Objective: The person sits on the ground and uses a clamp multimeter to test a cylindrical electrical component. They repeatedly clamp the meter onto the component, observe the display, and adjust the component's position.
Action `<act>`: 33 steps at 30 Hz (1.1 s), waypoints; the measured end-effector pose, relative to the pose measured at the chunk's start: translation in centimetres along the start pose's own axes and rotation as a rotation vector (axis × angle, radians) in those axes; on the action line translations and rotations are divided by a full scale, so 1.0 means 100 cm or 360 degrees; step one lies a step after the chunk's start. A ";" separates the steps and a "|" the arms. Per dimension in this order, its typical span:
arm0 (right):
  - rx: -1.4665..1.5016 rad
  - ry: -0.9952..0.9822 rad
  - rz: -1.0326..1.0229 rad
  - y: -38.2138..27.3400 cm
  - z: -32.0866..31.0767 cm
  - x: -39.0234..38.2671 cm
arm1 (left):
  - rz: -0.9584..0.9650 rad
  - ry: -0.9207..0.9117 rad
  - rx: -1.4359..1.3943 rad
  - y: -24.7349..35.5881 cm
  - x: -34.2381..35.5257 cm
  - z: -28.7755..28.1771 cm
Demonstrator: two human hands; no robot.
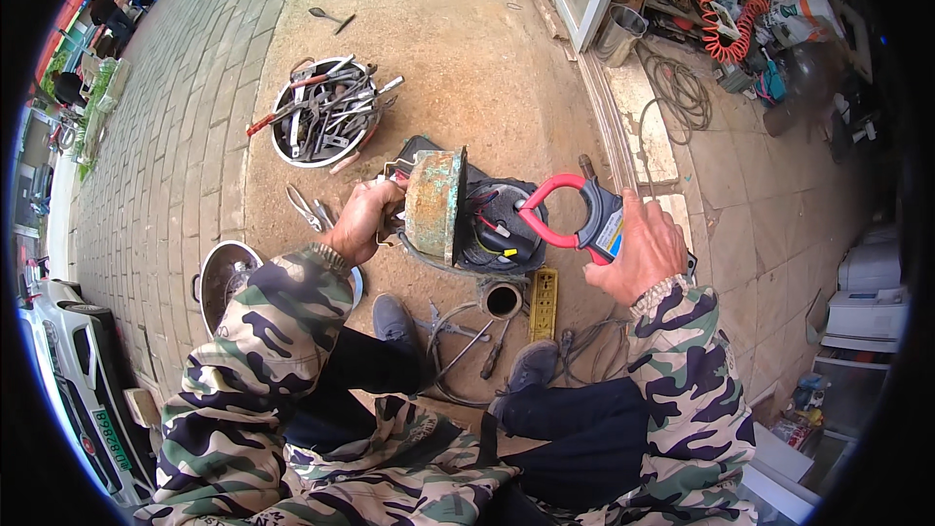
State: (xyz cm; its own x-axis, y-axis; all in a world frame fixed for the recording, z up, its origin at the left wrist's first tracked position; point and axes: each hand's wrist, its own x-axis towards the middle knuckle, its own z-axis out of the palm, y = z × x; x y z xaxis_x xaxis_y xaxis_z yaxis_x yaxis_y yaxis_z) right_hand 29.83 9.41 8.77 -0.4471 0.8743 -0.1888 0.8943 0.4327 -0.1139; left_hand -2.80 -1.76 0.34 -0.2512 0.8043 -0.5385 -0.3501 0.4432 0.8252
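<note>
My right hand [643, 248] is wrapped round a clamp meter [602, 221], its red jaw pointing left over a dark, open casing [506, 234]. Wires and a small yellow piece show inside that casing. Left of it stands a rusty round metal housing [434, 206] with flaking green paint. My left hand [365, 221] is closed in a pinch at the housing's left side, among thin wires. What its fingertips grip is hidden. A short, hollow pipe end [503, 301] and a yellow power strip [543, 304] lie just nearer to me.
A basin of hand tools [326, 115] stands ahead on the left, with pliers [310, 209] on the ground nearer. A metal pan [226, 278] sits at left. Cables and loose tools lie around my shoes [394, 321]. A door frame [579, 0] and coiled hose [677, 97] are at right.
</note>
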 end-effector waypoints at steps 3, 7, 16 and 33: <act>-0.0005 -0.0128 0.0075 -0.005 -0.003 -0.005 | -0.0005 -0.0046 -0.0090 -0.002 0.004 0.004; 0.0044 -0.0365 0.0039 -0.009 -0.002 0.001 | -0.0009 0.0011 -0.0097 -0.007 0.005 -0.006; 0.0013 -0.0445 -0.0067 -0.015 -0.002 0.005 | -0.0001 0.0020 -0.0090 -0.008 0.005 -0.003; 0.0022 -0.0355 -0.0117 -0.049 0.018 0.014 | -0.0002 0.0060 -0.0097 -0.009 0.006 0.001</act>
State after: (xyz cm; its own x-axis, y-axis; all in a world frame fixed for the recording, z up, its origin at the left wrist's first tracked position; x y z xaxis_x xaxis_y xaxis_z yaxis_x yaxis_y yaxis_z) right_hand 24.80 8.12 7.33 -0.5051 0.7698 -0.3903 0.8596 0.4890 -0.1481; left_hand -2.58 -1.65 -0.76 -0.2840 0.7877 -0.5467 -0.4044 0.4186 0.8132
